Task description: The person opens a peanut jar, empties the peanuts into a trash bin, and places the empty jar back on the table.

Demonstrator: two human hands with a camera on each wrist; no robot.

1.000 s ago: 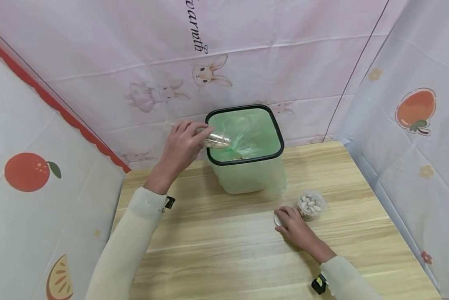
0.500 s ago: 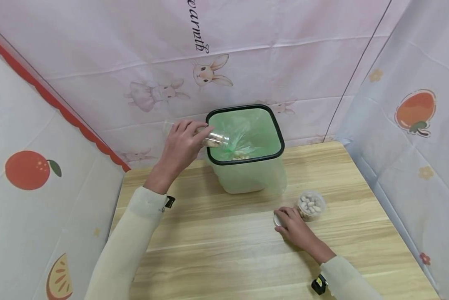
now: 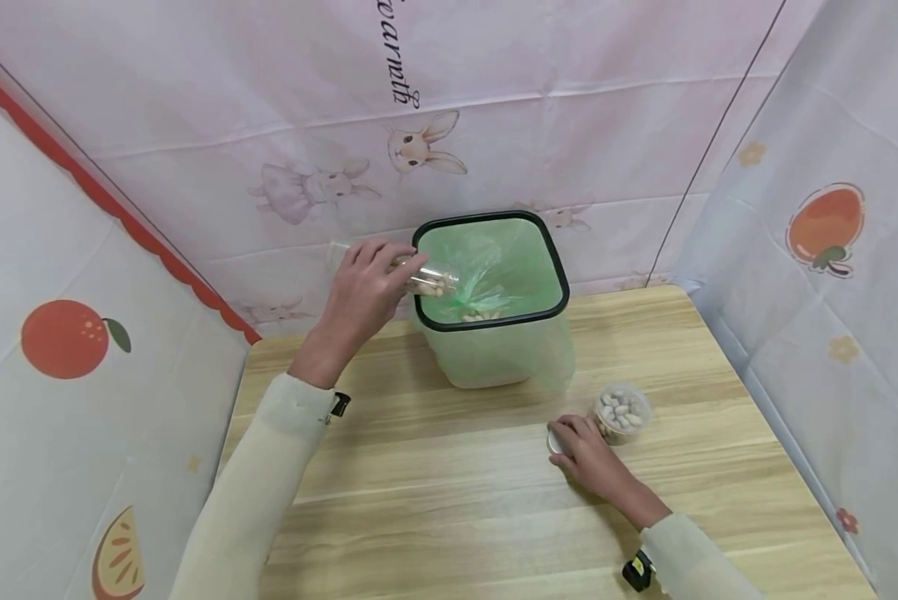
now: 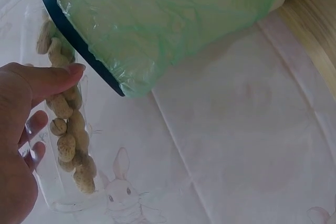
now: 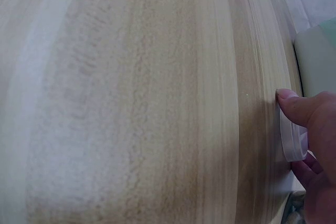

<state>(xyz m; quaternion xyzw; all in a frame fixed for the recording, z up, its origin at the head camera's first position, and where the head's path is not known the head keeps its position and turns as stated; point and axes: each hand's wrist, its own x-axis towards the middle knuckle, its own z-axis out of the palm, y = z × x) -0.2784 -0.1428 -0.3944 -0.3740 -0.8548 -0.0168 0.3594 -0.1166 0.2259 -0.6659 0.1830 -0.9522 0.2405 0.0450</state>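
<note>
My left hand (image 3: 370, 283) grips a clear plastic jar (image 4: 63, 198) tilted over the left rim of a bin, its mouth inside. Unshelled peanuts (image 4: 68, 145) lie along the jar's lower side in the left wrist view. The bin (image 3: 494, 354) has a black rim and a green plastic bag (image 3: 520, 267) lining it; some peanuts (image 3: 481, 316) show inside. My right hand (image 3: 587, 457) pinches a round lid (image 5: 292, 137) between thumb and fingers, low by the table. Right beside that hand stands a clear tub (image 3: 623, 412) of pale, nut-like pieces.
The wood-grain table (image 3: 434, 517) has fabric walls on three sides. The back wall (image 3: 591, 133), printed with rabbits, stands close behind the bin. The bag's loose edge hangs down outside the bin.
More peanuts show in the bin than a second ago, and those in the jar have shifted. Both hands have stayed almost in place.
</note>
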